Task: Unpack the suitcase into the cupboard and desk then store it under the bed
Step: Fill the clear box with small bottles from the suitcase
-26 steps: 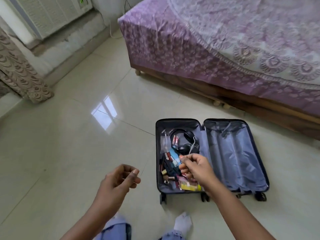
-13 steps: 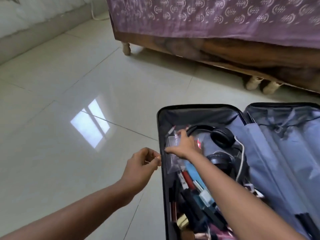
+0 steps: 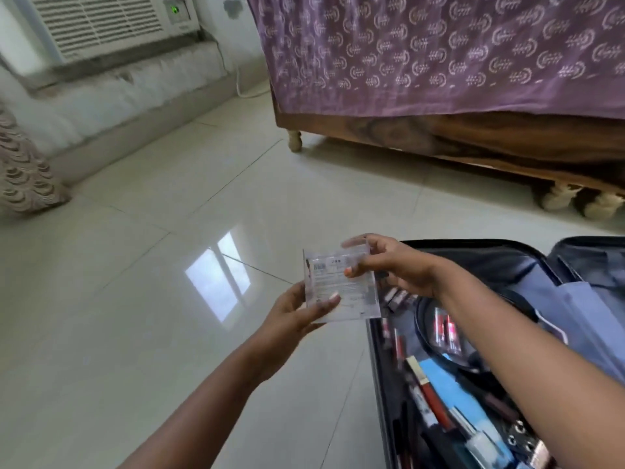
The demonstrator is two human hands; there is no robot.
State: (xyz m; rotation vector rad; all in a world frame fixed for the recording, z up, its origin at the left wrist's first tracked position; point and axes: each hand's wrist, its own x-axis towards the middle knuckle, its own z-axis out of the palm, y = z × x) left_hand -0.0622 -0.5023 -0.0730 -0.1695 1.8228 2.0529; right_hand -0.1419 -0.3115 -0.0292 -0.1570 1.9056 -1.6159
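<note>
An open dark suitcase (image 3: 480, 250) lies on the floor at the lower right, its left half full of small cosmetics, a blue box (image 3: 456, 396) and black headphones. Just left of its rim, above the floor, both hands hold a clear plastic packet (image 3: 341, 292) with printed text. My left hand (image 3: 297, 316) grips the packet's lower left edge with the thumb on top. My right hand (image 3: 389, 265) pinches its upper right side. My right forearm hides much of the suitcase's contents.
A wooden bed (image 3: 473, 137) with a purple patterned cover stands behind the suitcase, on short legs with a low gap beneath. A window air conditioner (image 3: 101, 25) sits at the top left above a ledge. A patterned curtain (image 3: 23, 174) hangs at the far left. Glossy tiles cover the floor.
My right hand has lifted the clear packet out of the suitcase and carried it left. My left hand, closed and holding nothing before, has taken hold of the packet's lower edge.
</note>
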